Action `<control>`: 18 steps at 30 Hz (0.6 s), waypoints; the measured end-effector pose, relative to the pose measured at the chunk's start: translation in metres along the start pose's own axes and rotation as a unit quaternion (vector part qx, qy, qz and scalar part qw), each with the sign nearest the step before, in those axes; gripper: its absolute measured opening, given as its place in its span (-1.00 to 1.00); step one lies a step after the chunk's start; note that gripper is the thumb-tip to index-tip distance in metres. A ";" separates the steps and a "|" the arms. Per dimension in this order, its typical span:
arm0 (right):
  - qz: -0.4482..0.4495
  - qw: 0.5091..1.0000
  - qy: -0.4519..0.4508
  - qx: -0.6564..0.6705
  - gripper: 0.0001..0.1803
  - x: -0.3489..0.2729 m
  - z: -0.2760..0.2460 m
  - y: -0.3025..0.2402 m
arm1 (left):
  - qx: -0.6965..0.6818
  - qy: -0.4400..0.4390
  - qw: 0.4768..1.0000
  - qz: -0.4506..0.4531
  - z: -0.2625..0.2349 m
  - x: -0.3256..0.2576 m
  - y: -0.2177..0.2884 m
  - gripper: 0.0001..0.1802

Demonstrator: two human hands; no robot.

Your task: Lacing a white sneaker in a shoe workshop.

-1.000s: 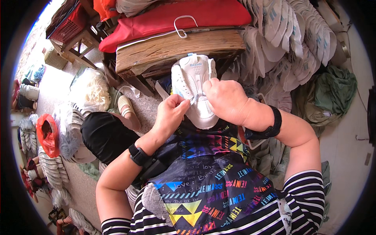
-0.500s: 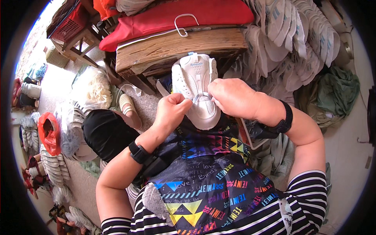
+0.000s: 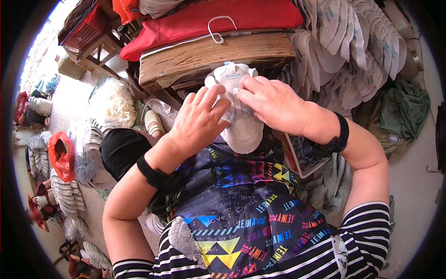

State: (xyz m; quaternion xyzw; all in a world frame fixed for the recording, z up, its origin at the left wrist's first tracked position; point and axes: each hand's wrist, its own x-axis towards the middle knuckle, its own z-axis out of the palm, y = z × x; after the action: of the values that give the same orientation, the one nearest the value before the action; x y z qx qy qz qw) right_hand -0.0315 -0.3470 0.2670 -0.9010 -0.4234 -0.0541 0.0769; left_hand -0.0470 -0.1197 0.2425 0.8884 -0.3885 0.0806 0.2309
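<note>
A white shoe upper with a mesh toe and a padded tongue lies over my lap, its toe toward me and its heel end by the wooden bench. My left hand is at its left side, fingers bent but spread apart over the edge, with the thumb near the toe. From the right, my right hand reaches over the tongue and lacing area with curled fingers. Its thumb is hidden, and I cannot make out what lies under the fingertips. My hands cover most of the upper's sides.
Ahead is the wooden bench with a red cloth and a bent white cord. Stacked white uppers crowd the right, above a green cloth. Left are an orange bag, pale bundled laces and more uppers.
Both hands were closed in pinches beside the toe. Now they have moved farther up the shoe upper, the left with its fingers spread, the right over the tongue.
</note>
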 end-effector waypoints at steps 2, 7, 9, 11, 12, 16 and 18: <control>0.009 0.996 -0.070 0.059 -0.46 0.002 -0.002 0.003 | -0.005 -0.048 0.999 0.004 -0.002 0.005 -0.003 -0.49; 0.015 0.989 -0.121 0.085 -0.49 0.007 -0.006 0.005 | 0.051 -0.113 0.992 0.025 -0.006 0.015 -0.004 -0.57; 0.011 0.989 -0.122 0.084 -0.50 0.006 -0.004 0.006 | 0.049 -0.113 0.992 0.033 -0.004 0.015 -0.007 -0.62; 0.019 0.989 -0.112 0.097 -0.52 0.004 -0.002 0.008 | -0.003 -0.092 0.995 0.033 -0.002 0.015 -0.010 -0.71; 0.018 0.989 -0.111 0.097 -0.52 0.004 -0.002 0.008 | -0.002 -0.092 0.995 0.033 -0.001 0.014 -0.012 -0.71; 0.010 0.990 -0.104 0.089 -0.50 0.005 -0.005 0.009 | -0.054 -0.068 0.996 0.017 0.005 0.012 -0.017 -0.79; 0.019 0.989 -0.110 0.099 -0.55 0.006 -0.006 0.010 | -0.050 -0.069 0.996 0.014 0.005 0.013 -0.016 -0.83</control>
State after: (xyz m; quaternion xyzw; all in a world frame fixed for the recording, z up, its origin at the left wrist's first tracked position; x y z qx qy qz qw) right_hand -0.0206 -0.3501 0.2734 -0.8971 -0.4157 0.0895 0.1198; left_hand -0.0268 -0.1206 0.2369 0.8737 -0.4193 0.0029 0.2468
